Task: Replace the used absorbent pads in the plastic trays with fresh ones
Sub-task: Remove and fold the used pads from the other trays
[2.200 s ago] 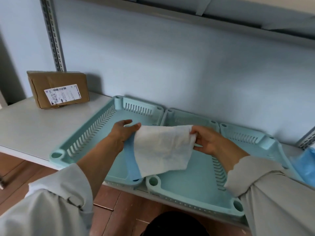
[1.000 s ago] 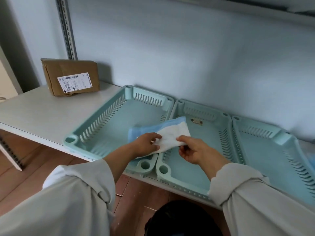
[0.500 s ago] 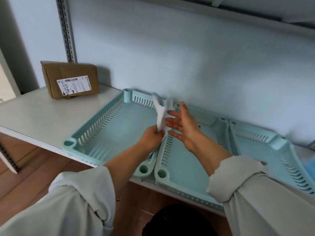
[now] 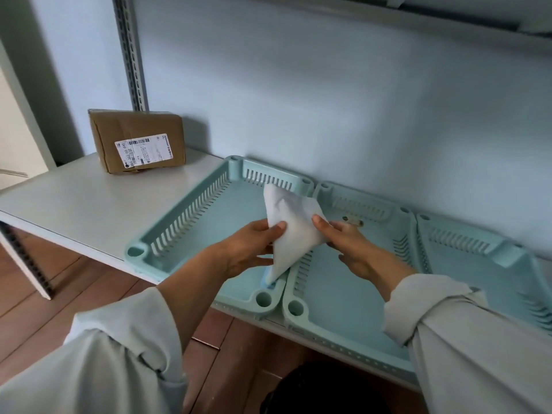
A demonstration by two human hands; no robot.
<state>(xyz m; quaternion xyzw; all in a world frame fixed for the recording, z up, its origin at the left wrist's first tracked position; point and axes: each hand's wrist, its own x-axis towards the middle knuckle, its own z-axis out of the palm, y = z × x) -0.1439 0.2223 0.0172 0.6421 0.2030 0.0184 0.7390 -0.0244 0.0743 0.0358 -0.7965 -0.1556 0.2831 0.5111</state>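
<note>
Three pale teal plastic trays stand side by side on a white shelf: a left tray (image 4: 191,216), a middle tray (image 4: 337,297) and a right tray (image 4: 466,261). None has a pad lying in it. Both hands hold one folded white absorbent pad (image 4: 291,231) upright above the seam between the left and middle trays. My left hand (image 4: 254,246) grips its left edge. My right hand (image 4: 343,240) holds its right edge, thumb on the front face. A blue edge of the pad shows at its lower tip.
A brown cardboard box (image 4: 137,140) with a shipping label stands at the back left of the shelf (image 4: 74,198). A slotted metal upright (image 4: 130,52) runs up the blue wall. Below the shelf lie a wooden floor and a dark round object (image 4: 325,389).
The pad was spread wide, then folded smaller between both hands. Half a second ago only my left hand held it bunched upright; now my right hand grips it too.
</note>
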